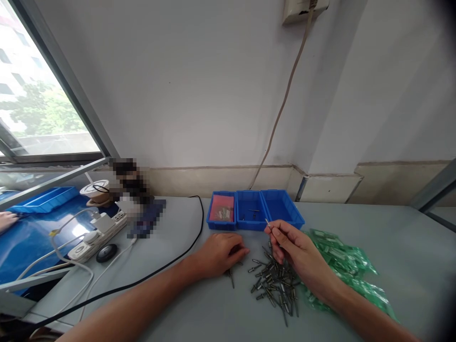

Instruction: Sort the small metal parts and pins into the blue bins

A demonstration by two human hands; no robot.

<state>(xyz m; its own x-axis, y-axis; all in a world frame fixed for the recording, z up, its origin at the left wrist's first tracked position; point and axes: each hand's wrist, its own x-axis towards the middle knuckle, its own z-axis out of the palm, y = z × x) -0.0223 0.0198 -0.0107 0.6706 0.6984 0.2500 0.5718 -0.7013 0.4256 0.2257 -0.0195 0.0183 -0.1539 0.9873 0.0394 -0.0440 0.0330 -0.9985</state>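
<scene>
My right hand (290, 242) is closed in a pinch, with a blind rivet (268, 223) held between thumb and fingertips just in front of the blue bins. Below it lies a loose pile of blind rivets (274, 280) on the table. My left hand (223, 254) rests on the table left of the pile, its fingers curled in and closed; whatever they hold is hidden. By its fingertips, another rivet (232, 278) sticks out. The middle blue bin (245, 199) has a few small pieces in it. In the left blue bin (210, 221) is a pink bag (223, 204) of small parts.
The right blue bin (280, 202) adjoins the middle one. Green plastic bags (342, 256) lie beside my right forearm. A black cable (156, 270) crosses the table on the left, near a mouse (107, 253) and a power strip (83, 249). A wall (199, 95) stands behind.
</scene>
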